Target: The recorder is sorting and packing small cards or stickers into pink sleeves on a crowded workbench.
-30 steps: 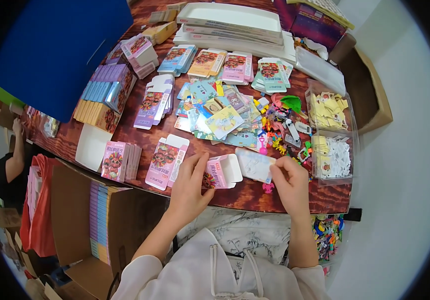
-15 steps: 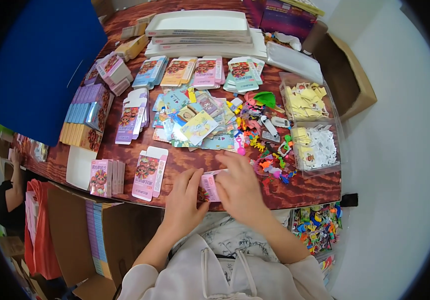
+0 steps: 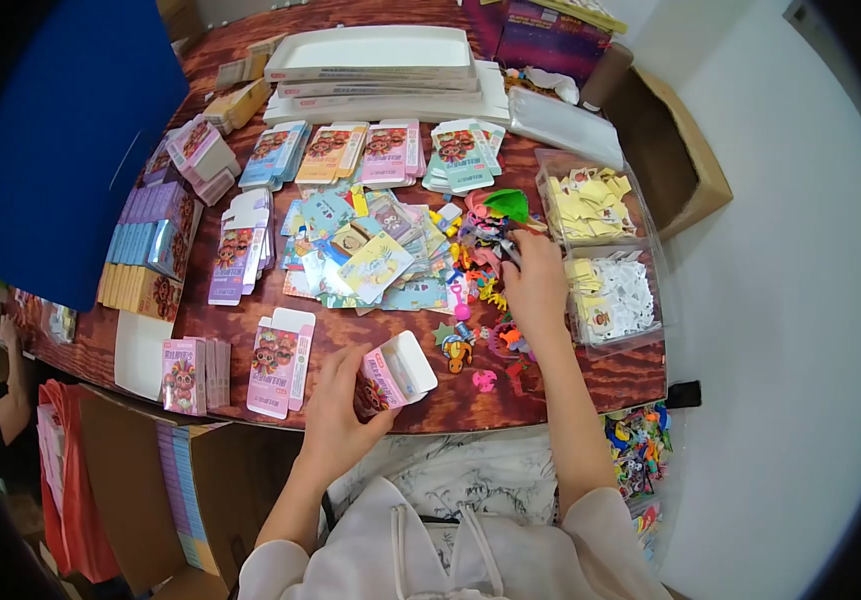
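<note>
Small pink box (image 3: 393,374) held near the table's front edge, flap open and mouth tilted up, probably to take a piece. Gripped around its lower end by left hand (image 3: 335,415). Right hand (image 3: 533,285) stretched into the toy pile (image 3: 480,290), fingers loosely curled; pinching anything: cannot tell.

Both forearms rise from the lower edge, in pale loose sleeves pushed back near the elbows. The left hand (image 3: 335,415) sits close to the body, fingers (image 3: 375,420) curled shut in a grip, thumb uppermost. The right arm stretches further forward and nearly straight; the right hand (image 3: 535,285) lies palm down, its fingers (image 3: 512,243) bent downward at the tips.
</note>
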Motion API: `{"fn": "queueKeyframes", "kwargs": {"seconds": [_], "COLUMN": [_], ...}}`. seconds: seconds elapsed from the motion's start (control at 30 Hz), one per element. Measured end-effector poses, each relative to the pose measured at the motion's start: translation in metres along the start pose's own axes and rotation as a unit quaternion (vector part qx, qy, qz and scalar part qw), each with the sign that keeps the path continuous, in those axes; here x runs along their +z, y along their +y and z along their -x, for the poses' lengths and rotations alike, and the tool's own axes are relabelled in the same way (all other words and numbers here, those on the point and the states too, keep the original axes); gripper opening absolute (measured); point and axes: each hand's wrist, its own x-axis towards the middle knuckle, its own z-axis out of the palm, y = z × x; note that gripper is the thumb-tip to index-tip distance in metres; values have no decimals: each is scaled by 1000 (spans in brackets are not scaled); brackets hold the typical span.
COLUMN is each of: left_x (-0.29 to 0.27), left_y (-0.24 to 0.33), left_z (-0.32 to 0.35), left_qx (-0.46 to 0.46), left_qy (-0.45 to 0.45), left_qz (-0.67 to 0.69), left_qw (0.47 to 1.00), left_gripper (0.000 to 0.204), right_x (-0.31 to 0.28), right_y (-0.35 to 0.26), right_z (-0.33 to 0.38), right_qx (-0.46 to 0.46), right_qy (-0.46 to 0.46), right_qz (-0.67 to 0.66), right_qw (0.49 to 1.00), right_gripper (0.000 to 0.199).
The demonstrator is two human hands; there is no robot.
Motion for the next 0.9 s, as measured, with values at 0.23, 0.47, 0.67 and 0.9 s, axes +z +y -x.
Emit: {"fn": "queueKeyframes", "kwargs": {"seconds": [0.23,0.47,0.67,0.9], "left_x": [-3,-9,-4,-3], "left_y": [-8,-10,-13,-6], "left_z": [3,5,4,3], "left_qx": [-8,-13,-10,-29], "left_qy": [7,2,-2,-8], "left_qz": [36,67,103,119], "left_qw": [999,998,995,992], "left_gripper": [75,75,75,74], "right_x": [-8,-61,-90,-93], "right_y": [11,6,-5,4], "right_z": [6,12,40,64], "right_qx": [20,245,239,335], "right_qy": [1,-81,-100,-188], "right_qz": [-22,-466,-767,-636], "right_qw": [1000,846,587,670], "right_gripper": [16,14,11,25]}}
